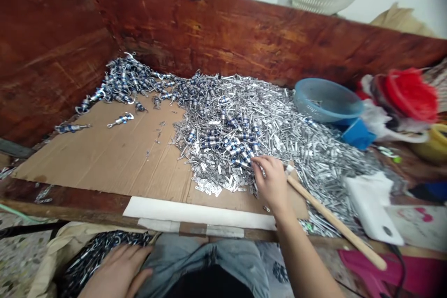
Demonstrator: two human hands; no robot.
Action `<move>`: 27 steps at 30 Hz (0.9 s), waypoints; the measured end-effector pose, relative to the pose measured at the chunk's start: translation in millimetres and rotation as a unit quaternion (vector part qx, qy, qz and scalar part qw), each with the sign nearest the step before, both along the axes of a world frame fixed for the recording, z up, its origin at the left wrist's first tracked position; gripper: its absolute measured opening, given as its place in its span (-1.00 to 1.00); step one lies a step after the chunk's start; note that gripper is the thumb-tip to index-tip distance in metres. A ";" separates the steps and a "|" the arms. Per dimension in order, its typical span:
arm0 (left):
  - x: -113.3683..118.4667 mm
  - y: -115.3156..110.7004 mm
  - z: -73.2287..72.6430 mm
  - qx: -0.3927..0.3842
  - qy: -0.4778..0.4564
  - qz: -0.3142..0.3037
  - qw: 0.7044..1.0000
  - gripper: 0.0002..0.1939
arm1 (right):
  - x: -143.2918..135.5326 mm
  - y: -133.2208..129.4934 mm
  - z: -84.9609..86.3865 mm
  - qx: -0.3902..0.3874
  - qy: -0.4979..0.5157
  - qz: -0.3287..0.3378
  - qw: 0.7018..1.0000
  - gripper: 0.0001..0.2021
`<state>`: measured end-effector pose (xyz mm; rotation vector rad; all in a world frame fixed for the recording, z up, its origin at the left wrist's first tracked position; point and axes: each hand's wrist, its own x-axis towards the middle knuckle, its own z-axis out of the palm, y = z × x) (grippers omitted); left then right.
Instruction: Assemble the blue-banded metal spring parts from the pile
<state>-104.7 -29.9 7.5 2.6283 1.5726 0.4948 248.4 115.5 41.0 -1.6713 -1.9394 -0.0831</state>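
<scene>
My right hand [270, 179] reaches to the near edge of a pile of blue-and-silver metal fittings [233, 142]. Its fingers are curled together, with the fingertips touching the fittings; what lies between them is hidden. Under and around these fittings spread flat silver metal strips [209, 179]. My left hand [117, 270] lies low at the left, fingers stretched out, beside my leg and over the edge of an open sack [45, 270] of dark, shiny metal parts [91, 256]. It shows nothing in its grasp.
Loose fittings [120, 120] lie on the cardboard [104, 158], with a heap [127, 79] in the back corner. A wooden-handled tool [338, 223], a white device [373, 205] and a blue basin [326, 102] stand right. Reddish boards [209, 28] wall the table.
</scene>
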 end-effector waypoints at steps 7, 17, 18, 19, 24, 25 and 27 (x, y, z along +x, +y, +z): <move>76.5 32.4 62.3 0.041 -0.054 -0.139 0.988 -0.82 | -16.8 55.4 5.9 -0.023 -0.019 0.065 0.997 -0.85; 112.6 32.3 49.5 0.009 -0.164 -0.143 0.976 -0.81 | -18.5 4.5 16.4 -0.031 0.020 0.070 0.997 -0.85; 115.0 33.4 48.2 0.015 -0.165 -0.143 0.976 -0.80 | -16.1 4.0 14.8 -0.033 0.025 0.064 0.997 -0.86; 117.1 34.0 46.9 0.016 -0.165 -0.145 0.975 -0.80 | -13.7 5.8 13.0 -0.032 0.030 0.055 0.998 -0.86; 120.8 31.8 41.9 -0.003 -0.171 -0.167 0.971 -0.81 | -12.6 31.2 3.8 -0.036 0.039 0.062 0.997 -0.84; 120.4 31.2 41.4 -0.005 -0.172 -0.167 0.971 -0.81 | -14.2 35.0 2.2 -0.038 0.042 0.066 0.996 -0.87; 119.0 30.7 41.1 -0.006 -0.174 -0.163 0.971 -0.79 | -16.8 37.7 0.3 -0.034 0.060 0.057 0.996 -0.87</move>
